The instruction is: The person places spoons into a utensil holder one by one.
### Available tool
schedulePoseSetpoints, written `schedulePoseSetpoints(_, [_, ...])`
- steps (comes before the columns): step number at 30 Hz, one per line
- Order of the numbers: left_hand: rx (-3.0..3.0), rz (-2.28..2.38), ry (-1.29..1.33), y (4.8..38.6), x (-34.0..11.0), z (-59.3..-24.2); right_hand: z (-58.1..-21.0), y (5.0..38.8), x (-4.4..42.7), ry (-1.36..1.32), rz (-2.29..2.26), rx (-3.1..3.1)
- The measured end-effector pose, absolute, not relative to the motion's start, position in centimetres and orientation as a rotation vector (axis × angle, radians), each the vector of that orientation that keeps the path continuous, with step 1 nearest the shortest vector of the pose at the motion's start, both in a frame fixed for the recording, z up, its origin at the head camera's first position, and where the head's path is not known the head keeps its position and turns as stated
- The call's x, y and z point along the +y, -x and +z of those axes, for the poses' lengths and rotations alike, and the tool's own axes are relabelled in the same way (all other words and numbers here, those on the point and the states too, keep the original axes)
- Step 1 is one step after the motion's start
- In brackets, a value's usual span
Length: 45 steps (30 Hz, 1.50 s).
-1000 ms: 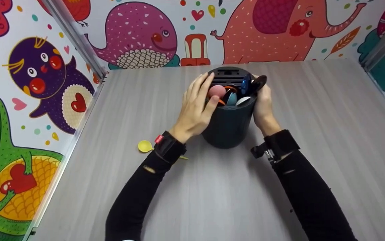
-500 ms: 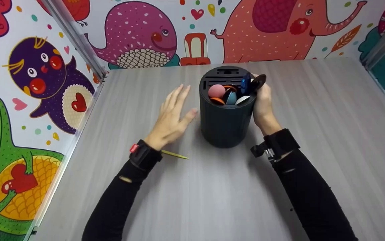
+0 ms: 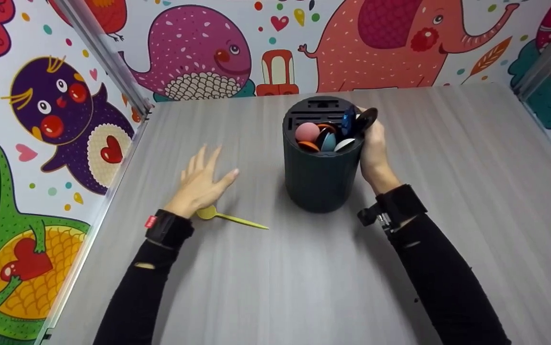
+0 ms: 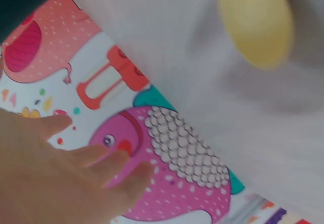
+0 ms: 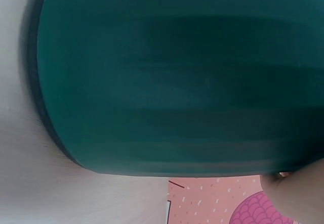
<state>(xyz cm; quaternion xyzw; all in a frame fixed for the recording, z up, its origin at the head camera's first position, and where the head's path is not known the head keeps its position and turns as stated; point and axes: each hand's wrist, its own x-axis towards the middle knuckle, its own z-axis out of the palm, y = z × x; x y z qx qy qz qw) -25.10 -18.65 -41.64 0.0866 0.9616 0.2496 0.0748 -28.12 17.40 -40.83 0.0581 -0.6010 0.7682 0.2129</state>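
A dark green ribbed utensil holder (image 3: 322, 179) stands upright, seen also as a large green wall (image 5: 172, 87) in the right wrist view. Curled around its right side near the rim is my right hand (image 3: 375, 153); most of its fingers are hidden behind it. In the slotted top sit a pink ball-shaped end (image 3: 307, 132), a blue piece (image 3: 348, 120), a dark brown rounded end (image 3: 367, 118) and several other utensil ends. My left hand (image 3: 201, 184) is spread and holds nothing. Under its heel lies a yellow spoon (image 3: 242, 221), its bowl (image 4: 260, 27) partly covered in the head view.
A pale wood-grain table (image 3: 304, 287) spreads beneath everything. Behind it stands a printed cartoon wall (image 3: 199, 52), and another printed panel (image 3: 64, 105) edges the left side. Metal posts (image 3: 108, 57) mark the corners. A tiny dark speck (image 3: 416, 300) lies near the right forearm.
My left hand has let go of the holder's left side and moved left and nearer, over the spoon's bowl. My right hand and the holder have stayed in place.
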Motion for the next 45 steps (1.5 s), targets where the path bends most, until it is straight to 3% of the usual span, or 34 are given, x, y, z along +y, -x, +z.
schedulePoseSetpoints(20, [2.691,0.559,-0.244,23.7,-23.9,-44.0,-40.7,27.9,17.2,-0.189,2.147,-1.674])
schedulePoseSetpoints(45, [2.81,0.755,-0.251,23.3,-23.5,-45.4,-40.8,28.1,17.1,-0.135,2.134,-1.66])
